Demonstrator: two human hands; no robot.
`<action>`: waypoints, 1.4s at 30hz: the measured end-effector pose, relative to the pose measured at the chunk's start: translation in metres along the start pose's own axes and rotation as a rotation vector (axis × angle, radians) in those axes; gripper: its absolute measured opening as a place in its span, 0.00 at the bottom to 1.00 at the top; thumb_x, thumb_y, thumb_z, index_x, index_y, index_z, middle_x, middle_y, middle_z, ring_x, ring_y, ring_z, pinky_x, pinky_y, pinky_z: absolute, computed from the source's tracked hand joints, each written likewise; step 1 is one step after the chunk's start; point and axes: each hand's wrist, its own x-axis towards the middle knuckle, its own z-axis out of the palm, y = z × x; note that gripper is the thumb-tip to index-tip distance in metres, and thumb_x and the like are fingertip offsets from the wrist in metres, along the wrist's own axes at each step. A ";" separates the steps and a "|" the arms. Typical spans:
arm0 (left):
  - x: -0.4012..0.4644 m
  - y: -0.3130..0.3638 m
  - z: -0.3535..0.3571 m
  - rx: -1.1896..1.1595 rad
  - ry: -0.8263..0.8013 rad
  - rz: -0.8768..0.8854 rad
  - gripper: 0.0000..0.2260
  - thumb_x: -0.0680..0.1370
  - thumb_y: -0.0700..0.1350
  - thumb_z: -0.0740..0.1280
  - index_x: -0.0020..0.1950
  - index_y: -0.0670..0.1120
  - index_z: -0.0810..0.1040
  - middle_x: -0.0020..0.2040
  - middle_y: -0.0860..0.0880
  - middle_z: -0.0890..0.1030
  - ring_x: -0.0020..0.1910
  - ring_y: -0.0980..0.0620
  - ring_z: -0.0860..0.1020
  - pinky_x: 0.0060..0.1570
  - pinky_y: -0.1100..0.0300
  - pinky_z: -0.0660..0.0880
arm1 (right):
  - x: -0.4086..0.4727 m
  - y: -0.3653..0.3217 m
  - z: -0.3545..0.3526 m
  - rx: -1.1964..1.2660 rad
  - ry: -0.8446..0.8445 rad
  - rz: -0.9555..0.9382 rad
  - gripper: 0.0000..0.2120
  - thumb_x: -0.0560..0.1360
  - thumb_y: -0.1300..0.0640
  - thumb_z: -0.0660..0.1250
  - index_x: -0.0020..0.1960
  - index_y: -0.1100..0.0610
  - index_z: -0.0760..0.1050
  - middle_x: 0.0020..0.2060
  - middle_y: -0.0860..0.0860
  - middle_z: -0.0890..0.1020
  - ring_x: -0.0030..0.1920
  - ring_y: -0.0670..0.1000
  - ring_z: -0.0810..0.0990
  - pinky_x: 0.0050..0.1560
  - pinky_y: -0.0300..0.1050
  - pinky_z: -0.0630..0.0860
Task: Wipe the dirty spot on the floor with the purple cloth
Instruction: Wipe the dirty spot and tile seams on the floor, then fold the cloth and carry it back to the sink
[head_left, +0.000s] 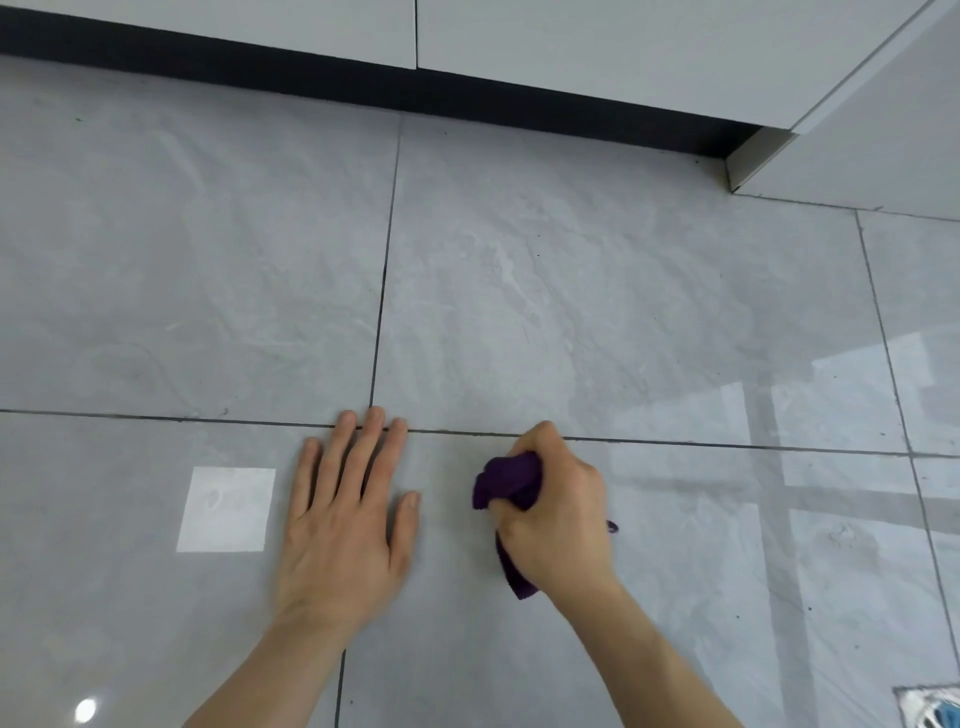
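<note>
My right hand (558, 514) is clenched around the bunched purple cloth (506, 480), pressing it onto the grey tiled floor (571, 291) just below a horizontal grout line. Part of the cloth sticks out under my wrist. My left hand (345, 512) lies flat on the floor beside it, fingers spread, fingertips on the grout line. No dirty spot can be made out; whatever lies under the cloth is hidden.
White cabinet fronts (571, 47) with a dark toe-kick (363, 83) run along the far edge. A cabinet corner (748, 161) juts out at upper right. A bright square reflection (226, 509) lies left of my left hand. A floor drain (930, 709) shows at bottom right.
</note>
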 end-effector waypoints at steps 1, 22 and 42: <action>0.000 0.000 0.000 0.002 -0.001 0.001 0.30 0.83 0.56 0.53 0.85 0.49 0.55 0.86 0.49 0.56 0.86 0.48 0.50 0.82 0.41 0.53 | -0.002 0.003 -0.009 0.042 0.047 0.062 0.20 0.63 0.66 0.72 0.42 0.45 0.68 0.34 0.45 0.80 0.37 0.46 0.79 0.30 0.37 0.73; -0.001 0.035 -0.048 -0.423 -0.141 0.019 0.32 0.79 0.67 0.53 0.82 0.57 0.59 0.80 0.55 0.67 0.81 0.54 0.61 0.80 0.57 0.53 | -0.047 0.021 -0.076 0.217 -0.039 0.249 0.17 0.66 0.65 0.72 0.46 0.47 0.72 0.41 0.44 0.82 0.40 0.44 0.81 0.35 0.32 0.74; -0.039 0.072 -0.105 -0.672 -0.551 0.067 0.12 0.75 0.50 0.74 0.52 0.63 0.74 0.48 0.63 0.83 0.46 0.57 0.83 0.52 0.53 0.82 | -0.075 0.010 -0.092 -0.348 -0.460 -0.025 0.19 0.71 0.57 0.74 0.58 0.48 0.71 0.48 0.50 0.84 0.46 0.56 0.81 0.46 0.55 0.82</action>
